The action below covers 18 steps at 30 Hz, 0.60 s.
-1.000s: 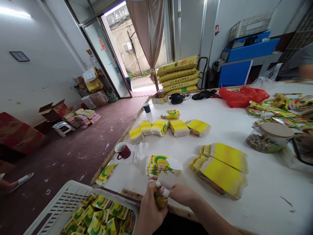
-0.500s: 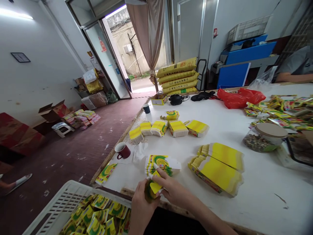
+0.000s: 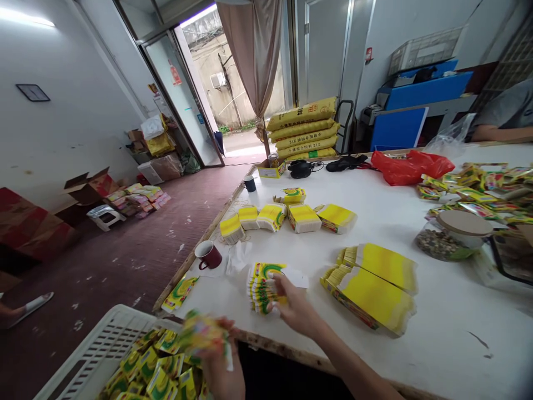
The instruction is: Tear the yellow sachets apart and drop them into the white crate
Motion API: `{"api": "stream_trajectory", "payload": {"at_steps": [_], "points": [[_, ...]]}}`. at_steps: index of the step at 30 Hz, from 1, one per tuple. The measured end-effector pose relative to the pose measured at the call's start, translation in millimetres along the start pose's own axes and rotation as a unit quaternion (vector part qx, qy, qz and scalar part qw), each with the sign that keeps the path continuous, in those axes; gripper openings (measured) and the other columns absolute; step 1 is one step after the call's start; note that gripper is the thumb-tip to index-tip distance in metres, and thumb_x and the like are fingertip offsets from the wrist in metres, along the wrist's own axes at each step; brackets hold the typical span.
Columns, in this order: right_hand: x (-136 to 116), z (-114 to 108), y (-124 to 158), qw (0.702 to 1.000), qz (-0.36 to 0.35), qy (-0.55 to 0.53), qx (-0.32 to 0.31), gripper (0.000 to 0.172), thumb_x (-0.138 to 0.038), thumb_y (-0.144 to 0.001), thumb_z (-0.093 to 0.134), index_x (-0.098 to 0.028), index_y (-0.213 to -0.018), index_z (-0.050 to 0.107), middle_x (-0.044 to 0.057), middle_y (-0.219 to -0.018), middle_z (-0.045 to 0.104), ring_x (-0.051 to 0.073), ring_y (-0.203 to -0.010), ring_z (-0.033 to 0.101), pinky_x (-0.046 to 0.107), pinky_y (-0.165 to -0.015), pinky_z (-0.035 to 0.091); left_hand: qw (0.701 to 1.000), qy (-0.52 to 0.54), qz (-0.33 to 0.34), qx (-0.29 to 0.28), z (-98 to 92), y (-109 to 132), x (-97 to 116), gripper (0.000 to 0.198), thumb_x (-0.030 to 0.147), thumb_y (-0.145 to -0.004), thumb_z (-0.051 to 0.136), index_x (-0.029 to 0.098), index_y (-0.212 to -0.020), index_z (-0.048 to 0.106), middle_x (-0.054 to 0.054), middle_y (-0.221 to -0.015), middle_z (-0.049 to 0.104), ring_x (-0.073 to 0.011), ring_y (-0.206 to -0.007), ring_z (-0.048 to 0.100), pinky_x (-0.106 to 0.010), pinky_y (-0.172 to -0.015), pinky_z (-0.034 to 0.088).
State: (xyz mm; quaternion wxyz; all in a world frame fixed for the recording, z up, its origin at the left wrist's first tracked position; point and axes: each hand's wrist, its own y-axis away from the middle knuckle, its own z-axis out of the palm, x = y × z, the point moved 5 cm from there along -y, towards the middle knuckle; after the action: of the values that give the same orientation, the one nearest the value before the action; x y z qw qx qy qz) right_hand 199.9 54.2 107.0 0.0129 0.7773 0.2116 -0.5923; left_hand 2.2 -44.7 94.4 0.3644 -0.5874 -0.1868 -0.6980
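Observation:
My left hand (image 3: pixel 225 364) is closed around a small yellow-green printed box (image 3: pixel 204 335), blurred by motion, above the near left corner of the table. Just below it, a white plastic crate (image 3: pixel 89 347) holds many similar yellow-green boxes (image 3: pixel 160 369). My right hand (image 3: pixel 293 303) reaches over the table, thumb and forefinger apart at the right side of a fanned stack of flat yellow-green cartons (image 3: pixel 262 289). Its fingertips seem to touch the stack; no carton is visibly lifted. Further right lie two rows of flat yellow cartons (image 3: pixel 375 283).
A maroon mug (image 3: pixel 209 255) and crumpled tissue (image 3: pixel 238 259) stand left of the stack. Behind are several yellow carton bundles (image 3: pixel 303 218). A lidded jar (image 3: pixel 447 239), red bag (image 3: pixel 410 166) and loose packets (image 3: pixel 478 183) lie right. Another person's arm (image 3: pixel 499 132) rests at the far right.
My left hand has moved left and down with the box, toward the crate. My right hand has let go of the box and moved to the fanned carton stack.

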Motion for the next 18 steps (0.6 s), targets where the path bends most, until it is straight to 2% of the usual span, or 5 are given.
{"api": "stream_trajectory", "payload": {"at_steps": [2,4,8,13,18], "points": [[18,-7,-9,0.988,0.056,0.136,0.039,0.038,-0.02,-0.085,0.067,-0.02,-0.122,0.059,0.013,-0.12,0.065,0.028,-0.112,0.061,0.042,-0.098,0.049,0.989,0.125,0.0,0.072,-17.1,2,-13,0.07,0.086,-0.072,0.054,0.024,-0.102,0.064,-0.007,-0.114,0.07,-0.0271,-0.107,0.067,-0.04,-0.089,0.058],[32,-12,-16,0.962,0.103,0.25,0.038,0.028,-0.017,-0.084,0.068,-0.019,-0.111,0.064,0.015,-0.118,0.065,0.032,-0.113,0.058,0.044,-0.099,0.046,0.988,0.128,-0.028,0.084,-22.8,4,-29,0.069,0.088,-0.074,0.048,0.025,-0.099,0.063,-0.009,-0.125,0.067,-0.0296,-0.12,0.063,-0.043,-0.096,0.056],[42,-12,-22,0.949,0.117,0.293,0.003,0.025,-0.006,-0.081,0.066,-0.02,-0.102,0.066,0.013,-0.114,0.066,0.031,-0.109,0.058,0.04,-0.094,0.046,0.989,-0.133,-0.01,-0.062,3.7,1,-50,0.06,0.067,-0.089,0.052,0.023,-0.13,0.056,-0.016,-0.149,0.052,-0.0324,-0.137,0.052,-0.046,-0.106,0.05],[36,-15,-21,0.946,0.117,0.302,-0.002,0.031,-0.002,-0.079,0.067,-0.02,-0.104,0.065,0.011,-0.114,0.066,0.028,-0.108,0.059,0.035,-0.094,0.046,0.874,-0.373,0.141,-0.279,58.2,-14,-61,0.051,0.047,-0.093,0.054,0.017,-0.134,0.059,-0.019,-0.153,0.049,-0.0357,-0.147,0.04,-0.058,-0.12,0.033],[33,-20,-23,0.935,0.149,0.322,0.028,0.031,-0.01,-0.079,0.073,-0.018,-0.107,0.065,0.015,-0.116,0.064,0.033,-0.111,0.057,0.041,-0.094,0.044,0.833,-0.428,0.148,-0.319,60.6,-17,-79,0.05,0.044,-0.094,0.052,0.018,-0.137,0.058,-0.017,-0.153,0.051,-0.0344,-0.144,0.045,-0.057,-0.118,0.038]]}}
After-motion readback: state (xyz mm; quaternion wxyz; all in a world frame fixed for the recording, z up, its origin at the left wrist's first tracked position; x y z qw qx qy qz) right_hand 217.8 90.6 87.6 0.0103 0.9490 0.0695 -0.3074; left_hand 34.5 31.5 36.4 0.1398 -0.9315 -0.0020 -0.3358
